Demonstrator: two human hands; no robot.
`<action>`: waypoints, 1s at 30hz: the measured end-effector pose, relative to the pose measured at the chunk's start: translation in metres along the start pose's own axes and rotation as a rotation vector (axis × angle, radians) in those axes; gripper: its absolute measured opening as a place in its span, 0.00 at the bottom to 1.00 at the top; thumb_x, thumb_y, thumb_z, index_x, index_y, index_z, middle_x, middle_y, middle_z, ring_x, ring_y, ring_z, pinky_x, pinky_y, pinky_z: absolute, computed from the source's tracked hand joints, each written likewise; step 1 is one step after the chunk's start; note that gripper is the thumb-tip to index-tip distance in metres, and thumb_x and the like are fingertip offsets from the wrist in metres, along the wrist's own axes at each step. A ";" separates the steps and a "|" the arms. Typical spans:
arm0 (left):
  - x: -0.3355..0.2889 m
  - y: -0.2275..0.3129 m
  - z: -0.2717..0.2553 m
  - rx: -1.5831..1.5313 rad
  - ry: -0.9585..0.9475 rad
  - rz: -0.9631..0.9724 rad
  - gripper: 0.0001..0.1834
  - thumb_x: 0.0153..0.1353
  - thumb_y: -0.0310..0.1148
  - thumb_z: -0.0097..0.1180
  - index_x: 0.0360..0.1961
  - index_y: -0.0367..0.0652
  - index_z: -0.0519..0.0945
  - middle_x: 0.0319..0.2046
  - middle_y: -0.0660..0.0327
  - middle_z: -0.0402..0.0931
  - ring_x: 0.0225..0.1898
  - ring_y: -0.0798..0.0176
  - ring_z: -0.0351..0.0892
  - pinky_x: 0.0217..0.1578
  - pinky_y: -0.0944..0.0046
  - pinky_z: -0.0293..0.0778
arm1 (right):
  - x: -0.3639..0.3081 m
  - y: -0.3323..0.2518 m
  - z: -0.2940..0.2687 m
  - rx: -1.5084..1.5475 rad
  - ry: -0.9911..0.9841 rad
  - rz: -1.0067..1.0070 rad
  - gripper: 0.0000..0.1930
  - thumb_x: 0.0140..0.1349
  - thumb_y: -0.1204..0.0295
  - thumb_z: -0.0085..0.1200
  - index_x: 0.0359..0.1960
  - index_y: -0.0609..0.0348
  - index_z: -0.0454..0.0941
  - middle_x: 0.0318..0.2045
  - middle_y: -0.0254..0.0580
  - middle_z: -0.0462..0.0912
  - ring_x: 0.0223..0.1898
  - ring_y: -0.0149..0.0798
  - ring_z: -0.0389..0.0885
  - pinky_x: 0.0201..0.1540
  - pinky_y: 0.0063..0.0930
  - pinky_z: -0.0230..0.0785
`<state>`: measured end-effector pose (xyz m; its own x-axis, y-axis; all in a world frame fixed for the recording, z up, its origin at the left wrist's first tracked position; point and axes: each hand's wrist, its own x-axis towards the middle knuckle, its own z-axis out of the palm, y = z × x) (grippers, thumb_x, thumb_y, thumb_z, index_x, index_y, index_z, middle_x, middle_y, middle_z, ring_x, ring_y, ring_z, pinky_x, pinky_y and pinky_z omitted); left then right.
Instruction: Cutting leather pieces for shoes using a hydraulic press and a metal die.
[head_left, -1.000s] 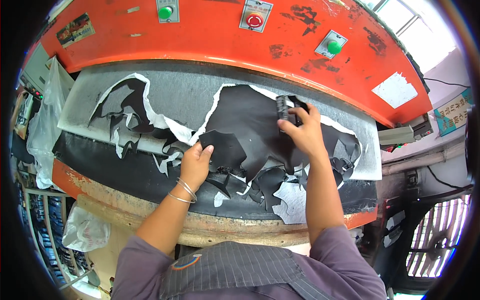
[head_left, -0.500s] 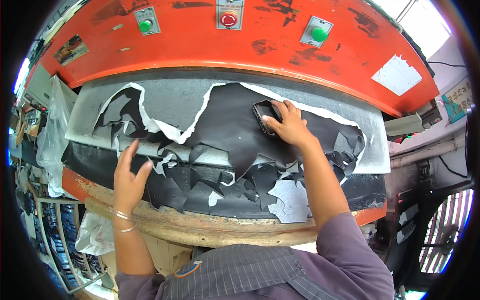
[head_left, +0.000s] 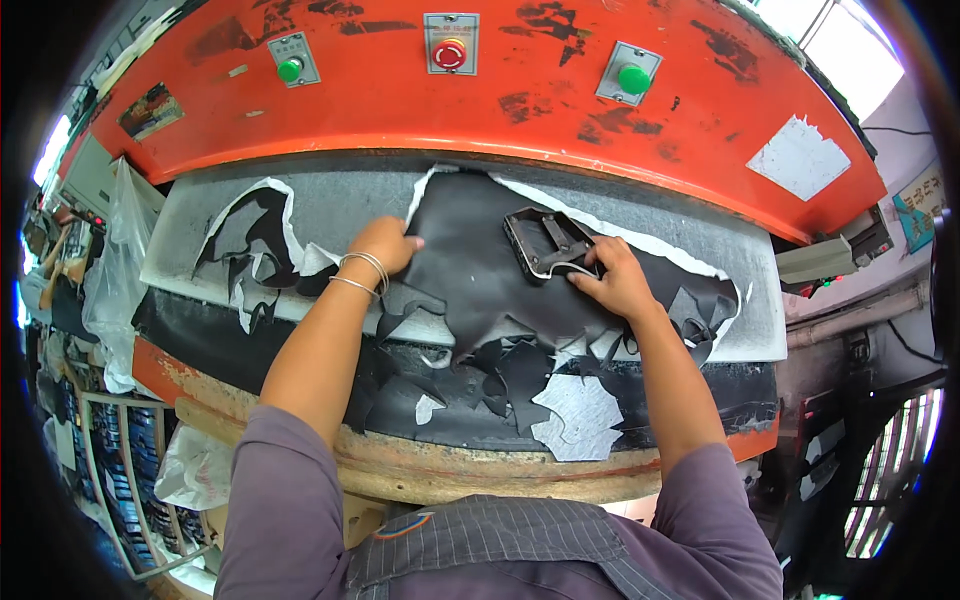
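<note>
A dark sheet of leather (head_left: 470, 260) with a pale, ragged edge lies across the grey cutting board (head_left: 340, 200). My left hand (head_left: 385, 245) is closed at the sheet's left edge, thumb on top; its other fingers are partly hidden. On the sheet, right of the middle, a metal cutting die (head_left: 540, 245) with an angular outline and inner crossbars stands slightly tilted. Fingers and thumb of my right hand (head_left: 622, 283) pinch its right side. Holed leather offcuts (head_left: 265, 245) lie to the left of my left hand.
Behind the board rises an orange machine beam (head_left: 380, 100) with two green buttons (head_left: 633, 79) and a red one (head_left: 449, 54). Scraps (head_left: 515, 375) and a pale grey piece (head_left: 578, 415) lie along the near ledge. A wooden rail (head_left: 450, 475) runs along the front.
My left hand has moved right and forward from above the near edge to the leather's edge. My right hand has shifted to the die's right side, and the die has turned and tilted.
</note>
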<state>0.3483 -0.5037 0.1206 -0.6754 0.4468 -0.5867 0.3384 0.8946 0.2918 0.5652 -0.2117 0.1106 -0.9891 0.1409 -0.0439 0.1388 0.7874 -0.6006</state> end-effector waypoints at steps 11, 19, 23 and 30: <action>0.026 -0.049 -0.037 0.231 0.493 -0.091 0.23 0.51 0.39 0.67 0.45 0.40 0.74 0.43 0.48 0.76 0.47 0.41 0.74 0.46 0.48 0.71 | 0.014 0.008 -0.002 0.078 0.330 0.192 0.16 0.46 0.64 0.68 0.28 0.61 0.75 0.28 0.44 0.76 0.34 0.43 0.74 0.35 0.33 0.68; -0.018 0.045 0.034 -0.053 0.333 0.712 0.29 0.53 0.39 0.62 0.55 0.38 0.72 0.57 0.45 0.69 0.60 0.44 0.66 0.60 0.51 0.62 | -0.007 0.059 -0.071 0.165 0.307 0.470 0.16 0.44 0.66 0.70 0.28 0.59 0.75 0.29 0.38 0.76 0.26 0.32 0.70 0.30 0.26 0.65; -0.035 0.073 0.067 -0.017 0.176 0.600 0.33 0.56 0.41 0.60 0.61 0.37 0.68 0.65 0.46 0.61 0.68 0.44 0.55 0.66 0.50 0.51 | -0.010 0.064 -0.086 0.174 0.166 0.315 0.16 0.44 0.67 0.71 0.29 0.57 0.75 0.36 0.41 0.79 0.34 0.32 0.73 0.36 0.26 0.66; -0.009 0.111 0.088 -0.371 0.196 0.551 0.41 0.55 0.41 0.61 0.66 0.34 0.58 0.62 0.44 0.64 0.67 0.45 0.57 0.67 0.48 0.48 | 0.007 0.071 -0.050 0.379 -0.111 0.140 0.15 0.47 0.72 0.69 0.34 0.56 0.76 0.53 0.50 0.76 0.58 0.48 0.71 0.57 0.34 0.64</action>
<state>0.4497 -0.4085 0.0922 -0.5870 0.7971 -0.1415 0.4435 0.4628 0.7676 0.5710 -0.1251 0.1077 -0.9642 0.1489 -0.2196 0.2647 0.4861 -0.8329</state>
